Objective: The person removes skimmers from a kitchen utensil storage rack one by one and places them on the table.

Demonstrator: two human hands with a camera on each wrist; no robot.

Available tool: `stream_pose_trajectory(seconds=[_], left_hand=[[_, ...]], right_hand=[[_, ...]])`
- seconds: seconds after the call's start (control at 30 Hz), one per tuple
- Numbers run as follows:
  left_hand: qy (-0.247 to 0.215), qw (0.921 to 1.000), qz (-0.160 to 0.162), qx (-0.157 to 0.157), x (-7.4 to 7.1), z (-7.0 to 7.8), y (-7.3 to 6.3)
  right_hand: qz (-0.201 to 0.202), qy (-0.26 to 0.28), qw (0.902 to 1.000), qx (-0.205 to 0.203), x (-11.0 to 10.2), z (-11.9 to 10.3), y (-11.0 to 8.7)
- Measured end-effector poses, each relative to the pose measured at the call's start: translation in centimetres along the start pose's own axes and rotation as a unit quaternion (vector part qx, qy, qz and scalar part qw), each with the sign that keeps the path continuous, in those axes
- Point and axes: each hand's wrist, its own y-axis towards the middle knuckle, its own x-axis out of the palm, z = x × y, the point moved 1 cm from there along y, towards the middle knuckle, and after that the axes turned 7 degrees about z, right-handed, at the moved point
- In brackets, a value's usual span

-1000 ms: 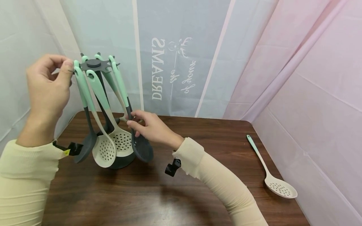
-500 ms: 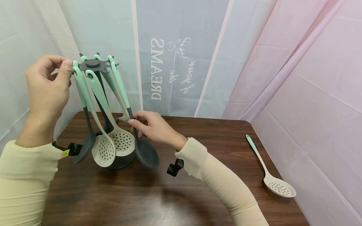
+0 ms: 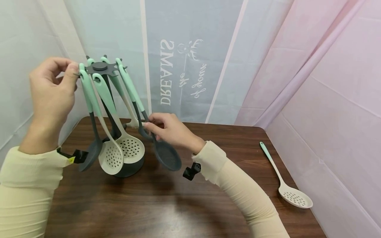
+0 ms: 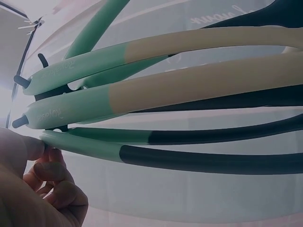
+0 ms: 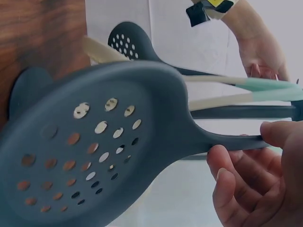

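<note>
A dark grey utensil rack [image 3: 100, 67] carries several hanging kitchen tools with mint handles. My left hand [image 3: 53, 86] pinches at its left hook, beside the looped end of a mint handle [image 4: 85, 145]. My right hand [image 3: 171, 130] pinches the thin neck of a dark grey skimmer [image 3: 168, 157]. This skimmer slants outward from the rack, its bowl to the right and its handle top still at the right hook. In the right wrist view its perforated bowl [image 5: 165, 106] fills much of the picture. Cream slotted tools [image 3: 110, 158] hang in front of the round base [image 3: 129, 170].
Another cream skimmer [image 3: 294, 198] with a mint handle lies on the right side of the brown wooden table [image 3: 208, 198]. Cloth curtains [image 3: 333, 115] enclose the table at the back and sides. A dark spoon [image 3: 144, 133] hangs behind my right hand.
My right hand has moved right, swinging the skimmer's bowl outward, away from the base. A dark spoon behind it now shows. My left hand keeps its place at the rack.
</note>
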Motion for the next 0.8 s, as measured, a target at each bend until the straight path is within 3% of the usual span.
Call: stream_pose_trajectory(seconds=[0.33, 0.8], left_hand=[[0.002, 1.0, -0.002, -0.001, 0.0, -0.1, 0.0], [0.001, 1.0, -0.001, -0.001, 0.1, 0.0, 0.0]], right_hand=[[0.016, -0.063, 0.9974, -0.033, -1.1, 1.0, 0.5], [0.03, -0.065, 0.9966, -0.041, -1.0, 1.3, 0.9]])
